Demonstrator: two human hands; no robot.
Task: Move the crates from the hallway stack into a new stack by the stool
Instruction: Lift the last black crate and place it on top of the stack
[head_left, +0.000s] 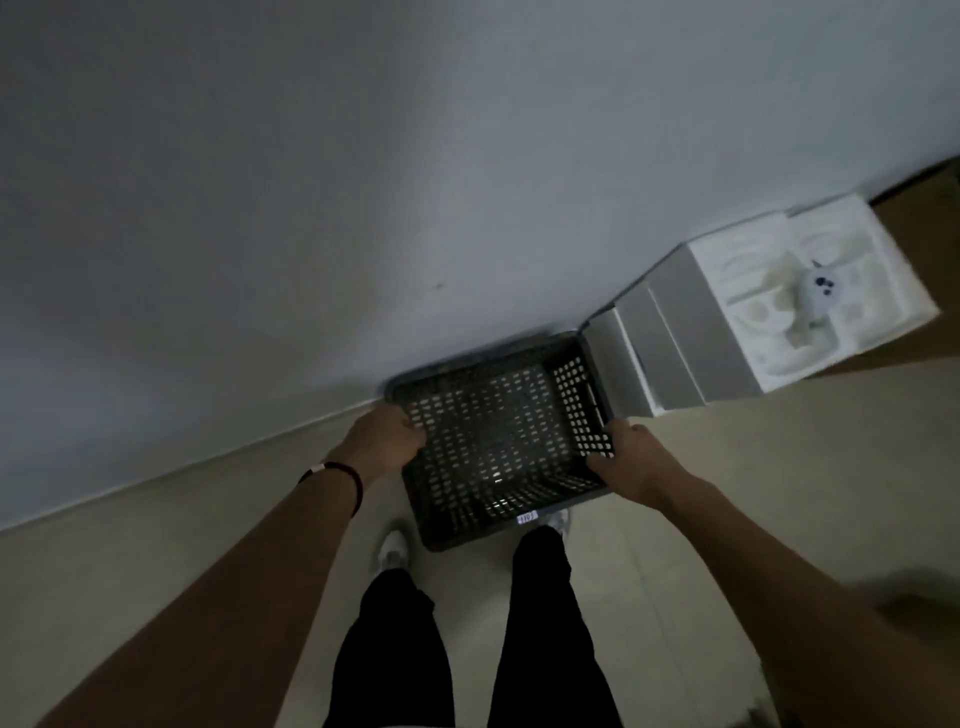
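A dark grey perforated plastic crate (493, 441) sits in front of me by the base of the wall, empty, with a small white label on its near rim. My left hand (387, 436) grips the crate's left rim, fingers curled over the edge. My right hand (621, 457) grips the right rim near the handle slot. Whether other crates lie under it is hidden. No stool is in view.
A white wall (363, 208) runs right behind the crate. To the right stands a grey and white box (691, 332) topped by a white foam insert (810, 291) holding a small white device. Brown cardboard (924, 192) lies beyond. My legs and white shoes stand on the beige floor (208, 545).
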